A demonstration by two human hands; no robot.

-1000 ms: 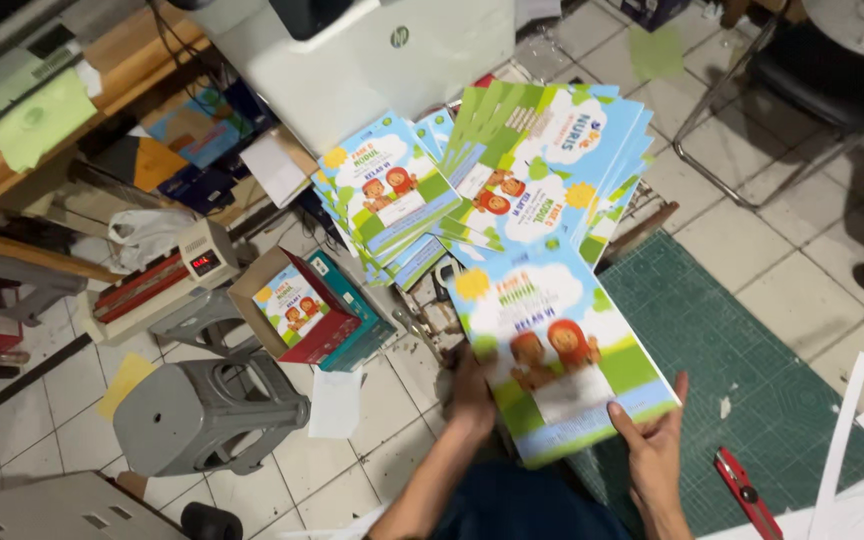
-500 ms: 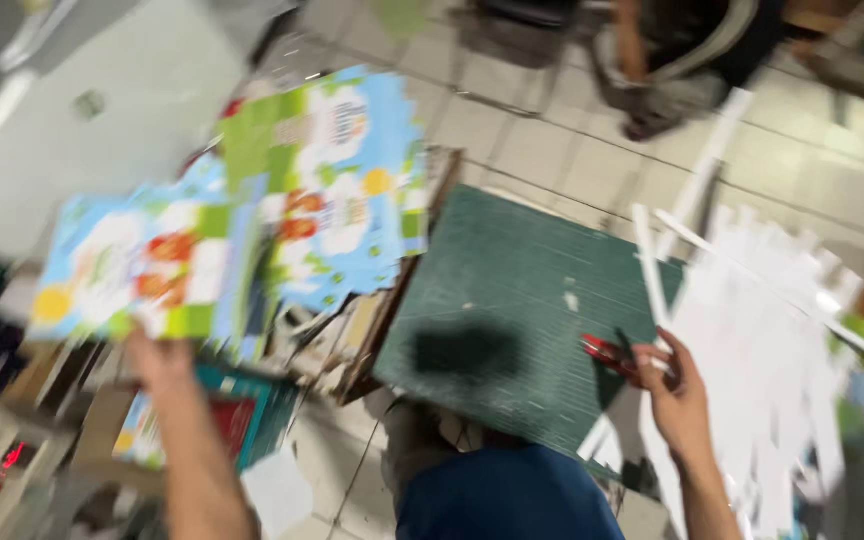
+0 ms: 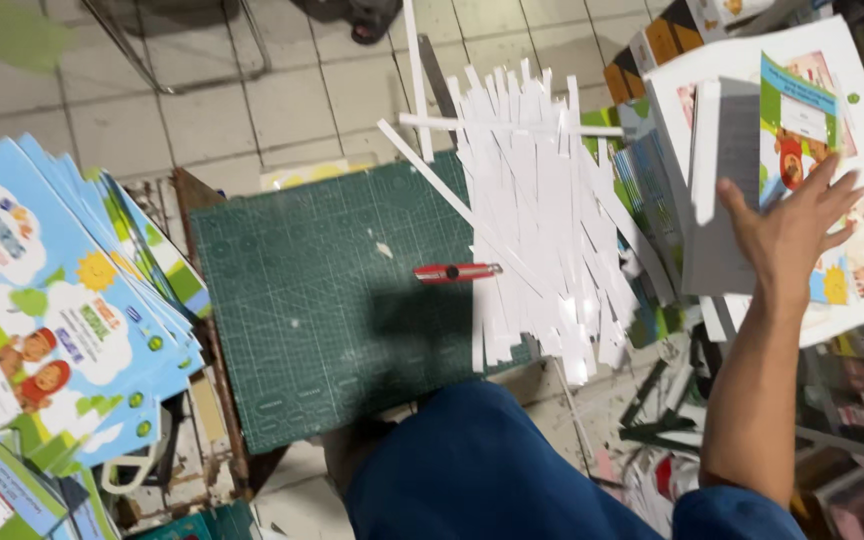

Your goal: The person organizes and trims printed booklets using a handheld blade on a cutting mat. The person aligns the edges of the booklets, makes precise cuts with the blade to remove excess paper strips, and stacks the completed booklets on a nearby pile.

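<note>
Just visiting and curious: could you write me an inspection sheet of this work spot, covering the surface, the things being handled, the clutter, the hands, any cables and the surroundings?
Surface: a dark green gridded cutting mat lies on the pale tiled floor.
Job's things: a stack of white printed sheets with colourful cartoon covers, on the right; a red utility knife on the mat.
Clutter: a heap of white paper strips overlaps the mat's right edge; a fanned pile of blue and green booklets sits left.
Hands: the right hand rests flat, fingers spread, on the printed sheets; the left hand is not in view.
Cables: nothing seen.
Surroundings: metal chair legs and another person's sandalled foot at the top.
</note>
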